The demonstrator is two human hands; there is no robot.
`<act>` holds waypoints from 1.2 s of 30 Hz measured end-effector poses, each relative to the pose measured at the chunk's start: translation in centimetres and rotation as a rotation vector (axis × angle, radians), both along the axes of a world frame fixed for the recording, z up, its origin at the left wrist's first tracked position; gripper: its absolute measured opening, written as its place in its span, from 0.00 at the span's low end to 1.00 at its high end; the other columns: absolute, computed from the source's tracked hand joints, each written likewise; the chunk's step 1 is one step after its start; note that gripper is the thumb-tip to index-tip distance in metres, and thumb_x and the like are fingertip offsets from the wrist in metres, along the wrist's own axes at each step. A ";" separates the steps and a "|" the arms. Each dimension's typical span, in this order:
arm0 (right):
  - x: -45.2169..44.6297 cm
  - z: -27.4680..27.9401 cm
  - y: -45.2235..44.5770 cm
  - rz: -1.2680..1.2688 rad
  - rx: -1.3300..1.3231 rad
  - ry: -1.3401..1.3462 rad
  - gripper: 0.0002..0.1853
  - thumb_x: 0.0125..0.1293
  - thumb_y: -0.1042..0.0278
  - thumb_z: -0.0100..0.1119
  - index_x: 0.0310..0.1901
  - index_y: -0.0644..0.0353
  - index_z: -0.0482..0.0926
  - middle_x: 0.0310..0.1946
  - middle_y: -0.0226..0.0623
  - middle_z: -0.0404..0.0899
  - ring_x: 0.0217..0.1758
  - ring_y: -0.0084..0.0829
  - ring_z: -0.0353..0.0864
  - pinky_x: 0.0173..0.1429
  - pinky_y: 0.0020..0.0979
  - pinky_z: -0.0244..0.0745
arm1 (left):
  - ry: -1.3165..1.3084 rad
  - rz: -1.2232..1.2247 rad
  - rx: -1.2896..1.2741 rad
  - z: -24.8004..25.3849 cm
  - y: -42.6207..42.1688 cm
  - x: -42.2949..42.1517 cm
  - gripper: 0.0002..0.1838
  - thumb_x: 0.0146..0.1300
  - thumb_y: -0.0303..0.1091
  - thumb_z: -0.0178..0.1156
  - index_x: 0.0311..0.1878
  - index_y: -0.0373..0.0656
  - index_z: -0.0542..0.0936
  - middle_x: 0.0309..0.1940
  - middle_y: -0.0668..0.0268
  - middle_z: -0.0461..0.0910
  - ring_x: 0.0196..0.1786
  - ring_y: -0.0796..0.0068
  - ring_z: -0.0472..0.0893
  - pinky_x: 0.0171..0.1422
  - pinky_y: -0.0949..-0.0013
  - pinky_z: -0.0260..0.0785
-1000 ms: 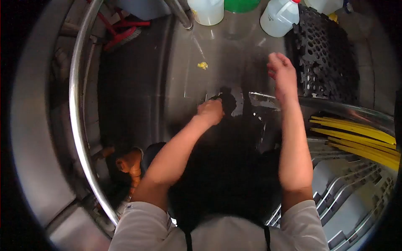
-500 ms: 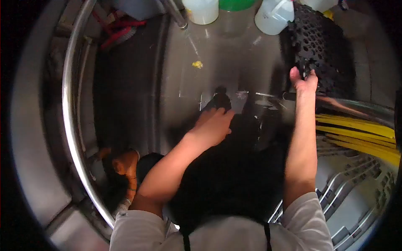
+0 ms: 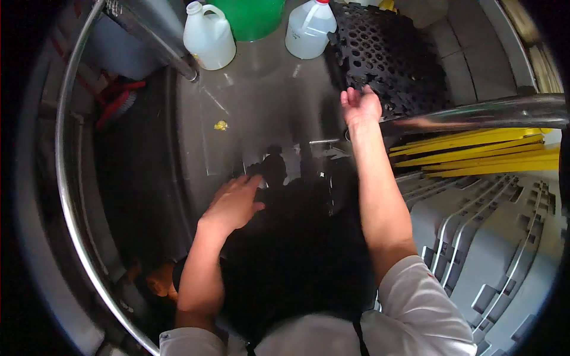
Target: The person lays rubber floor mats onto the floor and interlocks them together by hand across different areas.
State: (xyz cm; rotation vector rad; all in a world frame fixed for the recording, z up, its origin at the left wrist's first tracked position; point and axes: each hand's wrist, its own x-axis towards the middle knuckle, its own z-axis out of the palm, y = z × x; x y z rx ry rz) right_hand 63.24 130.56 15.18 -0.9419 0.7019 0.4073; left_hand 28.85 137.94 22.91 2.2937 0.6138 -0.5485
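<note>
My left hand [image 3: 234,202] hovers over a shiny grey metal surface [image 3: 255,95], fingers spread and nothing in them. Toward the upper right, my right hand [image 3: 362,108] has its palm turned up and its fingers loosely bent apart. It is beside the lower left edge of a black rubber mat [image 3: 389,56] full of round holes. Whether the fingertips touch the mat I cannot tell. No object shows in that palm. A small yellow scrap [image 3: 221,125] lies on the metal surface, beyond my left hand.
A white jug [image 3: 211,38], a green tub [image 3: 249,18] and a red-capped jug [image 3: 310,32] stand at the far end. A metal rail [image 3: 475,115] crosses at right above yellow strips [image 3: 475,151] and grey plastic crates [image 3: 475,237]. A red brush [image 3: 117,102] is at left.
The view has swung right and up, so jugs, mat and crates show more fully. My left hand's fingers have spread more. My right hand has turned palm up beside the mat.
</note>
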 end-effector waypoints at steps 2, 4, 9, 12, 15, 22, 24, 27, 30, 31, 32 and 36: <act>-0.5 0.5 0.9 0.085 0.086 -0.021 0.16 0.75 0.54 0.56 0.53 0.58 0.73 0.46 0.36 0.76 0.55 0.37 0.76 0.62 0.46 0.73 | 0.112 0.031 -0.001 1.1 0.3 0.3 0.32 0.64 0.37 0.67 0.70 0.42 0.68 0.66 0.49 0.72 0.68 0.45 0.71 0.71 0.50 0.65; 0.5 -0.1 1.2 0.148 0.185 -0.034 0.23 0.72 0.48 0.60 0.55 0.58 0.73 0.51 0.38 0.76 0.60 0.39 0.74 0.65 0.47 0.71 | 0.113 0.044 0.014 0.8 0.7 -0.1 0.34 0.64 0.36 0.66 0.72 0.44 0.66 0.69 0.48 0.69 0.71 0.46 0.68 0.73 0.52 0.63; 5.7 -1.5 3.0 0.140 0.000 -0.002 0.23 0.68 0.45 0.65 0.52 0.55 0.76 0.44 0.34 0.78 0.44 0.32 0.78 0.51 0.41 0.77 | 0.104 0.091 -0.009 1.8 2.0 0.2 0.35 0.64 0.35 0.66 0.74 0.45 0.65 0.71 0.48 0.67 0.73 0.47 0.66 0.75 0.54 0.62; 5.8 -0.6 3.0 0.262 -0.074 -0.117 0.17 0.69 0.52 0.64 0.50 0.53 0.76 0.41 0.31 0.79 0.40 0.27 0.78 0.45 0.38 0.76 | 0.137 0.131 -0.007 0.8 2.4 -1.1 0.36 0.64 0.35 0.67 0.74 0.45 0.65 0.71 0.49 0.67 0.73 0.47 0.66 0.75 0.54 0.62; 2.8 2.7 2.9 0.216 -0.083 -0.260 0.13 0.70 0.56 0.63 0.48 0.52 0.74 0.41 0.30 0.80 0.39 0.26 0.78 0.42 0.34 0.75 | 0.153 0.133 0.005 0.1 2.8 -1.3 0.35 0.63 0.36 0.67 0.72 0.45 0.66 0.69 0.50 0.69 0.72 0.47 0.67 0.73 0.53 0.64; -9.8 9.3 2.2 0.022 0.024 -0.585 0.08 0.71 0.70 0.59 0.35 0.58 0.71 0.33 0.31 0.79 0.37 0.24 0.77 0.43 0.29 0.74 | 0.152 0.089 0.030 -0.1 3.1 0.1 0.33 0.64 0.41 0.67 0.70 0.43 0.68 0.68 0.50 0.71 0.71 0.47 0.69 0.71 0.51 0.65; -12.7 10.2 0.0 0.122 -0.050 -0.692 0.09 0.71 0.71 0.59 0.34 0.59 0.70 0.34 0.29 0.78 0.39 0.21 0.75 0.45 0.27 0.72 | 0.132 0.097 0.064 -0.7 3.0 0.1 0.33 0.64 0.42 0.66 0.70 0.42 0.68 0.67 0.50 0.71 0.71 0.47 0.69 0.72 0.51 0.65; -18.5 11.4 -2.4 0.318 -0.260 -0.762 0.06 0.71 0.72 0.59 0.36 0.60 0.73 0.36 0.29 0.78 0.39 0.18 0.73 0.46 0.25 0.71 | 0.129 0.121 0.129 -1.6 3.3 -0.5 0.32 0.65 0.42 0.66 0.69 0.42 0.69 0.65 0.50 0.73 0.69 0.48 0.71 0.70 0.51 0.67; -20.8 10.5 -3.2 0.533 -0.209 -0.635 0.03 0.72 0.72 0.57 0.41 0.60 0.77 0.37 0.29 0.80 0.40 0.18 0.75 0.46 0.25 0.71 | 0.220 0.081 0.085 -0.7 3.8 0.1 0.30 0.65 0.41 0.66 0.67 0.41 0.70 0.63 0.50 0.74 0.68 0.48 0.72 0.68 0.51 0.68; -19.8 9.0 -4.0 0.621 -0.183 -0.529 0.03 0.73 0.72 0.57 0.42 0.61 0.78 0.38 0.30 0.80 0.40 0.19 0.75 0.46 0.24 0.71 | 0.219 0.046 0.089 -0.9 3.7 -0.1 0.30 0.65 0.41 0.66 0.67 0.41 0.71 0.63 0.50 0.74 0.67 0.48 0.73 0.68 0.51 0.69; -18.8 7.4 -4.7 0.707 -0.164 -0.423 0.04 0.73 0.71 0.57 0.42 0.61 0.78 0.38 0.30 0.81 0.40 0.19 0.76 0.46 0.24 0.71 | 0.215 0.009 0.087 -1.5 3.5 -0.4 0.29 0.64 0.41 0.66 0.66 0.41 0.71 0.62 0.50 0.74 0.67 0.47 0.73 0.68 0.51 0.69; -13.5 3.5 -5.2 0.854 -0.466 -0.295 0.05 0.74 0.65 0.58 0.40 0.56 0.78 0.34 0.27 0.81 0.36 0.22 0.80 0.36 0.29 0.75 | 0.114 0.010 0.024 -2.4 2.7 -1.6 0.30 0.64 0.40 0.66 0.67 0.41 0.71 0.62 0.50 0.74 0.67 0.47 0.73 0.68 0.51 0.69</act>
